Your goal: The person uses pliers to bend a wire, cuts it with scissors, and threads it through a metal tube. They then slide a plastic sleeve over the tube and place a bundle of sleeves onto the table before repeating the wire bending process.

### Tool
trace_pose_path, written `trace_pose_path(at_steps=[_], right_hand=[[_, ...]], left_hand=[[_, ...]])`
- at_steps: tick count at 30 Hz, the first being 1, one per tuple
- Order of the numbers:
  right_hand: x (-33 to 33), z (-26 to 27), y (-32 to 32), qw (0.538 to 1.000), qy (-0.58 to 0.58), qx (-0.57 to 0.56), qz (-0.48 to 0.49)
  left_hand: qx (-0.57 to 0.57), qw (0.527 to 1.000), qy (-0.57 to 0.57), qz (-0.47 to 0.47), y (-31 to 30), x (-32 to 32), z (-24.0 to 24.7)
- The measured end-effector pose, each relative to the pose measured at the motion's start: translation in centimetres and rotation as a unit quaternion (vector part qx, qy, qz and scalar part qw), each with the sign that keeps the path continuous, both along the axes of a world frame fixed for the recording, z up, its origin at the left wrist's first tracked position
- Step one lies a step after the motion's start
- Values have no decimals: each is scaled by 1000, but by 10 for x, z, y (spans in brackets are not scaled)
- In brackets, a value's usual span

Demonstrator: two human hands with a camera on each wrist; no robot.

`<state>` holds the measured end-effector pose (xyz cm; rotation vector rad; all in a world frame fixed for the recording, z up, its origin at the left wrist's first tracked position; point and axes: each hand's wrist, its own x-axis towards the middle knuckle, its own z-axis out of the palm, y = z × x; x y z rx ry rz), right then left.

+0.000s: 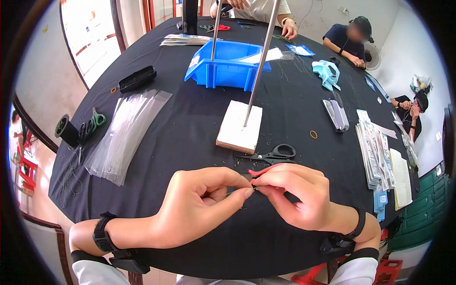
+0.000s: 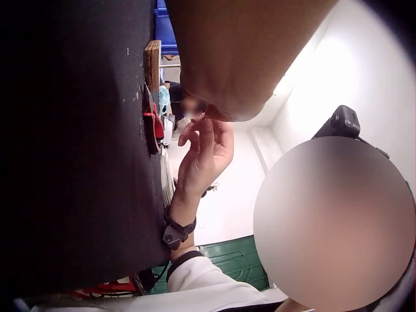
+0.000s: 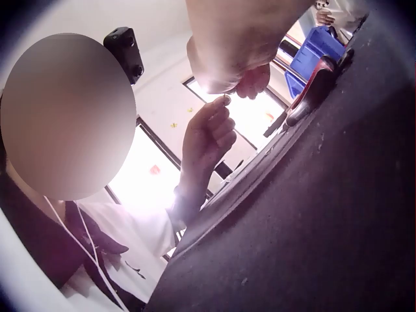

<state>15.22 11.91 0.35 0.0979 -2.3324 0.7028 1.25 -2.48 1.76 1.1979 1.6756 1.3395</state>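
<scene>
In the head view the left hand pinches a thin, pale strand between thumb and forefinger. Close beside it, the right hand has thumb and forefinger pinched together at the strand's other side, the fingertips of both hands nearly meeting. Whatever small piece sits between them is too tiny to tell. A red-handled tool lies on the table just behind the right fingertips; the right wrist view shows this red tool below the hands. Black scissors lie just beyond.
A white block holds a metal rod, with a blue bin behind. Clear plastic sleeves, green-handled scissors and a spool lie left. A stapler and paper packets lie right. Other people sit around the table.
</scene>
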Motion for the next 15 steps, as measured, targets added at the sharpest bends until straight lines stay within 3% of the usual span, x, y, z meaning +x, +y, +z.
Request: trace_pose_path(at_steps=[6, 9, 15], right_hand=[[0, -2, -1, 1000, 1, -8, 4], [5, 0, -5, 987, -86, -136, 9], [2, -1, -2, 997, -52, -42, 24]], left_hand=[[11, 1000, 4, 18, 2, 2, 0], [16, 1000, -4, 17, 2, 3, -1], [10, 999, 36, 2, 2, 0, -4]])
